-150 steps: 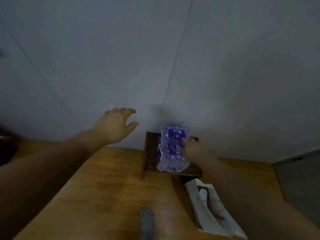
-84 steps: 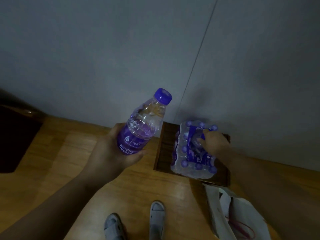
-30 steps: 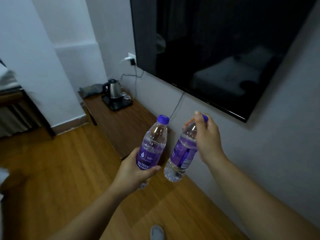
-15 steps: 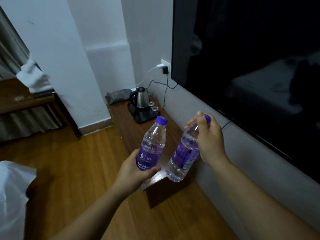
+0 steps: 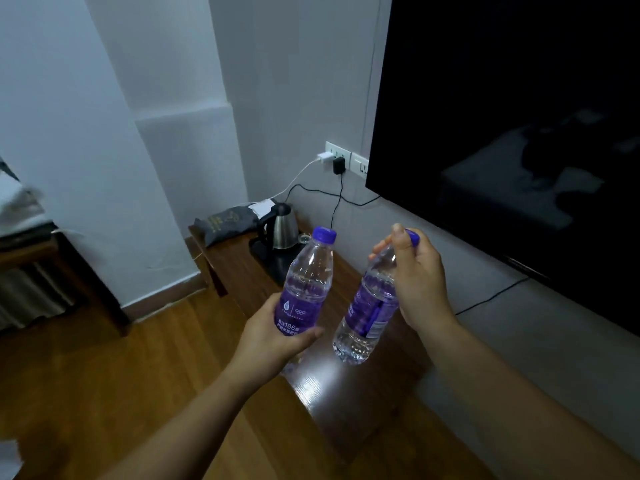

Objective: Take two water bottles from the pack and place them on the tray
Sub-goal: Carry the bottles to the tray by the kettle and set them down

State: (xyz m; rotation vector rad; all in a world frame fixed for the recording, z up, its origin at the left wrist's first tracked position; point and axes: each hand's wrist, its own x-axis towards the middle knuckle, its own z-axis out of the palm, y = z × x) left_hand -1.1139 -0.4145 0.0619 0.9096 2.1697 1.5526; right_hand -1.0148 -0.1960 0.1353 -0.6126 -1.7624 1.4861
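Head camera is showing the left hand [image 5: 277, 337] and right hand [image 5: 417, 278] each grasping a clear purple-labelled water bottle [image 5: 306, 284], carrying both toward the dark tray [image 5: 268, 254] under the steel kettle [image 5: 282, 225], where upright placing is probably coming next.

Dim room, glare on bench top [image 5: 317, 377], edges bowed

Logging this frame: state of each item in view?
Left bottle: capped, upright, held in left hand by the label.
Right bottle: capped, tilted, held in right hand near the neck.
Kettle: lid shut, on black tray.
TV: off.
Outlet: two plugs in.
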